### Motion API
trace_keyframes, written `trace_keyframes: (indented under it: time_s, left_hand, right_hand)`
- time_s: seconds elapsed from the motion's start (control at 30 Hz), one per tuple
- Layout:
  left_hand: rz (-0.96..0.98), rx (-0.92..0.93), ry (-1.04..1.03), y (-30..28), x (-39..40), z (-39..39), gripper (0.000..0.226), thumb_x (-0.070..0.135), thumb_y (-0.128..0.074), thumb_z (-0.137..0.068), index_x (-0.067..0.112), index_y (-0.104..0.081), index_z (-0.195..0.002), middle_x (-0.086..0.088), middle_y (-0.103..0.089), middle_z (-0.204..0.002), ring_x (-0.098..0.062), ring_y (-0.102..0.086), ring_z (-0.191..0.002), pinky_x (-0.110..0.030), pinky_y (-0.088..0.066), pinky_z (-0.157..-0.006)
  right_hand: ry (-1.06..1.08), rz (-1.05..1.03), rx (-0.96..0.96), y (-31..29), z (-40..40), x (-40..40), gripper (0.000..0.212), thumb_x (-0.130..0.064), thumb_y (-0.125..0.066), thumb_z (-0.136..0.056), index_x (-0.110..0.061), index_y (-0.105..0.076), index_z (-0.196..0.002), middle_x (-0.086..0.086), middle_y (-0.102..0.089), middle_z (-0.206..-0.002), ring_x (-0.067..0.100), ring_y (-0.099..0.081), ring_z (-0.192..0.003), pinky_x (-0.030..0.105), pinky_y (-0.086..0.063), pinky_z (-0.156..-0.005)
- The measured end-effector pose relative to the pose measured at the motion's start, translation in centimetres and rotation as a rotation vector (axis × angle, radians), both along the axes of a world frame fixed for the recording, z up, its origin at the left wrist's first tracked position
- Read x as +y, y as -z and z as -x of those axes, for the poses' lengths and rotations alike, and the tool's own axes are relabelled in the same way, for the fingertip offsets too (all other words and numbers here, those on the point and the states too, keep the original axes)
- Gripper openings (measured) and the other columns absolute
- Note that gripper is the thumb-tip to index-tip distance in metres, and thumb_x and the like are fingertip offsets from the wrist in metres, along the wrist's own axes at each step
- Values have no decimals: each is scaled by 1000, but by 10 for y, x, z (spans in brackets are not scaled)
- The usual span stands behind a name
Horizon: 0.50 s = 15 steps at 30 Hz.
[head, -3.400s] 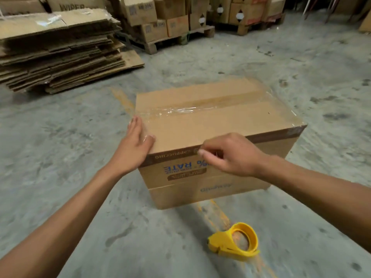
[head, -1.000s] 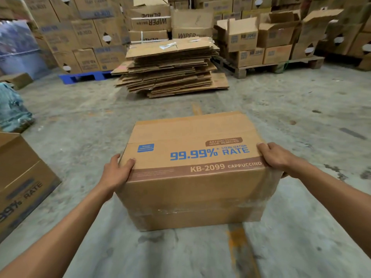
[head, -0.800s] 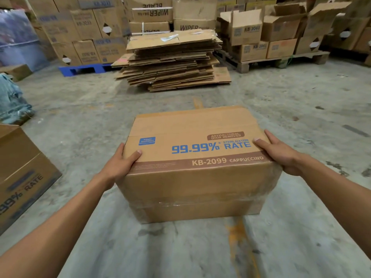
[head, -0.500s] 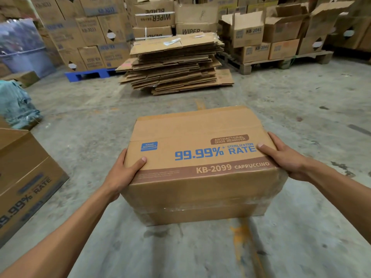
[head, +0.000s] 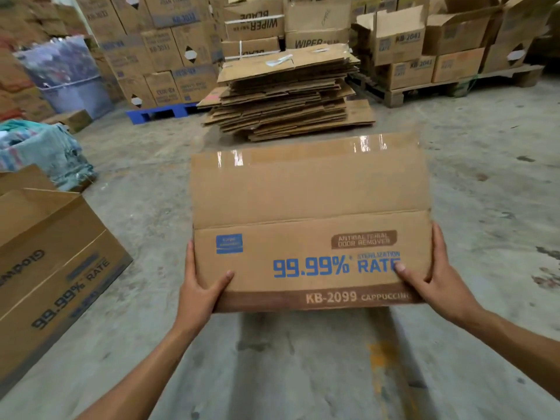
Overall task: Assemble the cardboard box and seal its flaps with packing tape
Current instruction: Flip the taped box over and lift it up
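Observation:
A brown cardboard box printed "99.99% RATE" and "KB-2099 CAPPUCCINO" is held up off the concrete floor in front of me. Its printed side faces me and a plain flap stands above the crease. Clear packing tape glints along the flap's far edge. My left hand grips the box's lower left edge, thumb on the printed face. My right hand grips the lower right edge, thumb over the word "RATE". The tape dispenser is out of view.
A tall stack of flattened cartons lies straight ahead. Another assembled box sits at my left, beside a bundle of cloth. Pallets of stacked boxes line the back. A faded yellow line runs along the floor below.
The box has been lifted and tipped, so the taped bottom face has turned out of view and a flap now stands above the printed side. Both hands slid lower on its edges.

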<state>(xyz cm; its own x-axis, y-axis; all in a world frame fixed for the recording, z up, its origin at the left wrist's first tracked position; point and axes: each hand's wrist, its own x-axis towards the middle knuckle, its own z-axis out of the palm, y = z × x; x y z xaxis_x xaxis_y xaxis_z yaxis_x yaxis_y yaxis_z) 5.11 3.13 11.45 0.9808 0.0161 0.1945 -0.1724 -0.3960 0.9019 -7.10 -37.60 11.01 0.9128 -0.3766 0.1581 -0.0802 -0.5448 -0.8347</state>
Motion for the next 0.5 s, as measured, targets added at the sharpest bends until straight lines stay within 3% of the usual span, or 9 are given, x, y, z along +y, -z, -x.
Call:
trace_keyframes:
  time_s: [0.07,0.17,0.27,0.37,0.43,0.5]
  left_hand:
    - [13,32,-34,25,4,17,106,37,-81,-72,45,-9,-150,23,-36,-148,5,-41,-129,-27,-34,-108]
    - [26,84,-37,45,5,23,106,29,-83,-72,41,-13,-150,17,-44,-142,6,-44,-125,-26,-36,-105]
    - [32,139,1,62,13,13,102,37,-87,-66,38,-23,-146,16,-53,-137,1,-52,-123,-32,-42,-103]
    - [91,220,21,66,11,-1,78,23,-81,-76,28,-37,-140,14,-60,-128,-4,-61,-114,-41,-47,-102]
    - [150,241,20,61,4,-11,55,11,-72,-84,17,-46,-132,8,-63,-121,6,-64,-99,-36,-50,-99]
    - [172,234,0,56,0,-23,45,10,-69,-86,10,-51,-128,-2,-64,-120,13,-64,-89,-20,-53,-86]
  right_hand:
    - [-33,10,39,15,7,3,107,-53,-69,-76,-53,10,-148,-5,-46,-146,24,-57,-119,46,-48,-97]
    - [-67,-14,111,28,10,-1,107,-53,-72,-75,-53,6,-147,-3,-47,-146,24,-56,-121,52,-49,-98]
    - [-92,-6,162,38,8,-6,89,-61,-66,-74,-54,-9,-141,-6,-52,-137,19,-58,-117,48,-48,-99]
    - [-52,-48,270,44,-7,-9,81,-82,-47,-71,-35,-33,-136,-1,-61,-128,24,-64,-110,47,-51,-95]
    - [34,-32,336,46,-18,-8,82,-80,-37,-76,-21,-43,-132,8,-61,-129,31,-61,-112,46,-48,-95]
    - [87,-70,332,47,-27,-9,93,-89,-36,-68,-18,-48,-128,5,-61,-124,31,-60,-109,47,-49,-94]
